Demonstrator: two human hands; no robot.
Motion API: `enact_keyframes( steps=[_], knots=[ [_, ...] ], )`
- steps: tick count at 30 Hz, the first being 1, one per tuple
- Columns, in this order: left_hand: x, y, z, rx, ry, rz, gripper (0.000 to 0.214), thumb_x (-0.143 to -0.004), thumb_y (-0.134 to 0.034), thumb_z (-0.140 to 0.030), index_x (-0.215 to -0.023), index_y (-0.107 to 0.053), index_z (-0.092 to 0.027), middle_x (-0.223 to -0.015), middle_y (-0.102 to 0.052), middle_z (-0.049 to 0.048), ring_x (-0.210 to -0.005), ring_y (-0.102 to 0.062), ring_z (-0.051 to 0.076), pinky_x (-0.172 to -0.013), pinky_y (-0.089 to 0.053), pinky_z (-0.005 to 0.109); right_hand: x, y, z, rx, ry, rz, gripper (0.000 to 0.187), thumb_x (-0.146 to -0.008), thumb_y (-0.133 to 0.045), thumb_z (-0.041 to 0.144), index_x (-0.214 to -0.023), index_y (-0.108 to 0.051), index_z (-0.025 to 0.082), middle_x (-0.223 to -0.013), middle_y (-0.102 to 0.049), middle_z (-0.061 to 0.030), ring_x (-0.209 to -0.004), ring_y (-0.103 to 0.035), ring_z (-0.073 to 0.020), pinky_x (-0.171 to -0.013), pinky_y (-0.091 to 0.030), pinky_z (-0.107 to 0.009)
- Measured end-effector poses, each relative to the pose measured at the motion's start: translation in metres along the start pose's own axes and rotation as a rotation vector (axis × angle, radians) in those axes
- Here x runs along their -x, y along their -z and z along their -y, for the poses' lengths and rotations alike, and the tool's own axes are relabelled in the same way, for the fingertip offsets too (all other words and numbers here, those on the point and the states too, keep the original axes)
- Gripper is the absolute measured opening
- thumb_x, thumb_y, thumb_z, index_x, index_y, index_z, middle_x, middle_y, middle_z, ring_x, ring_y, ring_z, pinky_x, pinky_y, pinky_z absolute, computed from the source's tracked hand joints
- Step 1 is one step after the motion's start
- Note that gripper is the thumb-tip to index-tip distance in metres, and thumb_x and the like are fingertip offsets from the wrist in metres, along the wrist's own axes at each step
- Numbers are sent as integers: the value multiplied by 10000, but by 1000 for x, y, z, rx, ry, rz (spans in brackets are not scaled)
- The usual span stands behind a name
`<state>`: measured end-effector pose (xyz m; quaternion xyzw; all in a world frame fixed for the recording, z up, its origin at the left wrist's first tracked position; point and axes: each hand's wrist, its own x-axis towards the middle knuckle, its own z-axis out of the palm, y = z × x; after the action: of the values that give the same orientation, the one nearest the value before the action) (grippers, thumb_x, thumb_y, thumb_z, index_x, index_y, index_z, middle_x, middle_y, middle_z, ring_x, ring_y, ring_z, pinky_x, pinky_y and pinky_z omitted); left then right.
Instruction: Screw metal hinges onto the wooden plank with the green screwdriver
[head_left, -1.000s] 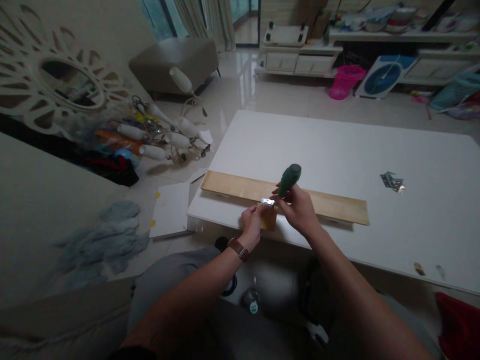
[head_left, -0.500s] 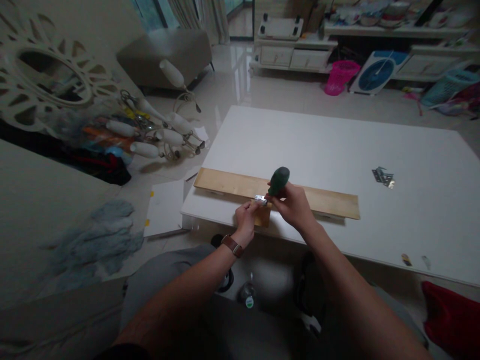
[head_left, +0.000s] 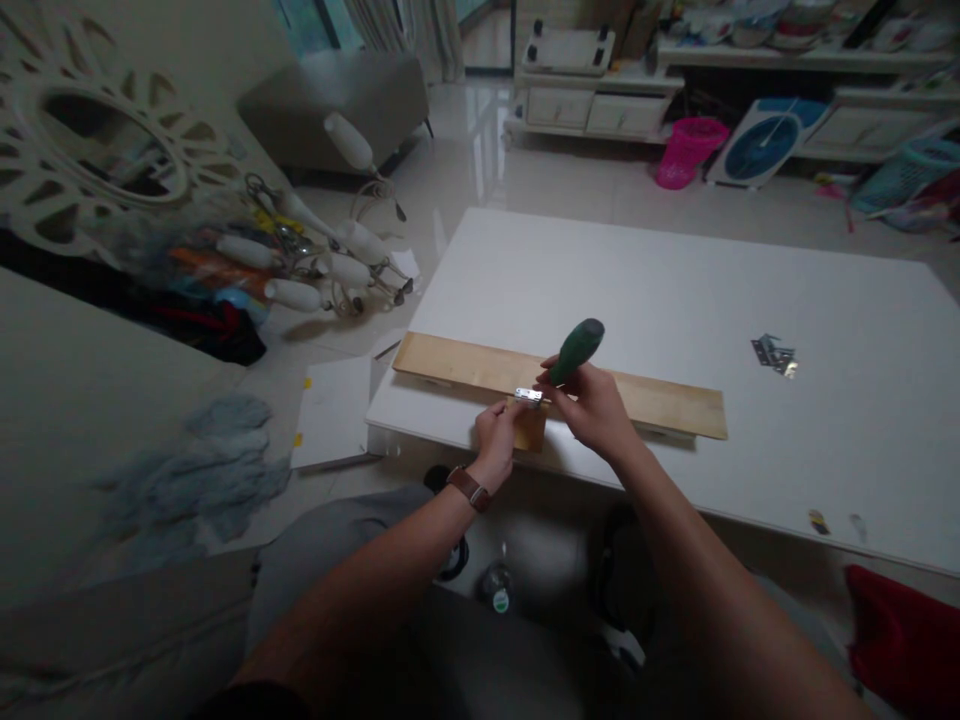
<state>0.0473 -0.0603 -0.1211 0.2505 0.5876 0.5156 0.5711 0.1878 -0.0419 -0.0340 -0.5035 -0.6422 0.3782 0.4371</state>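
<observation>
My right hand [head_left: 596, 405] is closed around the green handle of a screwdriver [head_left: 579, 348], which leans up and to the right. Its shaft and tip are hidden by my fingers, close to a shiny metal hinge [head_left: 529, 396]. With bent fingers, my left hand [head_left: 496, 440] grips the left side of a small wooden block [head_left: 531, 432], its fingertips by the hinge. The hinge lies at the top of this block, against the front edge of a long wooden board [head_left: 465, 366]. Whether a screw sits under the screwdriver, I cannot tell.
The long board lies across a white tabletop [head_left: 637, 290]. Several metal hinges [head_left: 775, 355] lie in a pile at the right, and two small items [head_left: 819, 521] near the front edge. Lamp arms with white shades [head_left: 349, 268] stand left. A bottle [head_left: 498, 588] is on the floor below.
The screwdriver handle has tilted further to the right, and my right fingers have shifted on it. My left hand keeps its hold by the hinge. The whole view has shifted slightly.
</observation>
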Motion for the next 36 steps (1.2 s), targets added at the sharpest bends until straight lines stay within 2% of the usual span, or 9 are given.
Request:
enact_keyframes(
  steps=[3, 5, 9, 13, 17, 23, 30, 32, 36],
  knots=[
    [-1, 0, 1, -2, 16, -6, 230, -656, -817, -415, -725, -768, -202, -761, -719, 21, -770, -599, 193, -706, -417, 289, 1, 4, 2, -8, -25, 74, 356, -891, -629, 245, -1232, -676, 158, -989, -826, -117, -864, -798, -235, -809, -629, -385],
    [0, 1, 1, -1, 37, -4, 232, -659, -813, -417, -727, -758, -202, -748, -710, 18, -748, -593, 191, -680, -413, 289, 1, 6, 2, 16, -24, 72, 363, -896, -629, 247, -1245, -684, 161, -996, -830, -117, -883, -801, -245, -819, -623, -393],
    [1, 1, 0, -7, 22, -9, 218, -668, -816, -393, -696, -722, -199, -718, -681, 7, -733, -575, 181, -678, -405, 287, 1, 5, -1, 108, 2, -11, 230, -859, -697, 248, -1083, -726, 204, -903, -813, -75, -823, -775, -254, -774, -597, -383],
    [1, 1, 0, -24, 0, -17, 195, -702, -794, -357, -660, -693, -196, -685, -639, 8, -706, -520, 165, -671, -373, 292, 1, 0, -1, 202, 60, -42, 133, -821, -735, 205, -949, -717, 232, -780, -764, -27, -702, -713, -215, -669, -531, -317],
    [1, 0, 0, -25, 17, -6, 164, -699, -789, -343, -694, -720, -194, -714, -664, 21, -709, -525, 171, -677, -375, 301, 1, -4, 1, 247, 99, -71, 69, -818, -749, 223, -845, -686, 226, -736, -731, -26, -661, -682, -202, -647, -509, -315],
    [0, 0, -1, -16, 17, -7, 202, -665, -804, -393, -715, -740, -208, -762, -708, 15, -778, -580, 188, -716, -398, 288, -1, -5, -2, 93, 49, -89, 160, -857, -701, 294, -989, -711, 205, -927, -795, -85, -798, -747, -228, -676, -593, -342],
    [1, -1, -2, 2, 10, -21, 195, -654, -807, -387, -692, -743, -207, -745, -696, 13, -781, -581, 190, -718, -412, 283, 0, 4, 1, -54, -41, 57, 357, -877, -655, 262, -1220, -684, 169, -952, -824, -102, -833, -792, -230, -800, -631, -389],
    [1, -1, -1, 10, 26, -10, 215, -654, -807, -406, -698, -738, -207, -736, -682, 12, -756, -566, 185, -697, -403, 283, 1, 4, 2, -14, -34, 42, 342, -880, -660, 270, -1205, -706, 174, -944, -821, -99, -820, -787, -234, -793, -622, -391],
    [0, 0, 1, -18, 5, 0, 230, -681, -792, -419, -705, -721, -202, -723, -657, 18, -739, -539, 180, -684, -374, 291, 2, 0, -1, 117, 19, -33, 200, -836, -722, 262, -1031, -733, 217, -866, -801, -62, -772, -753, -237, -727, -586, -361]
  ],
)
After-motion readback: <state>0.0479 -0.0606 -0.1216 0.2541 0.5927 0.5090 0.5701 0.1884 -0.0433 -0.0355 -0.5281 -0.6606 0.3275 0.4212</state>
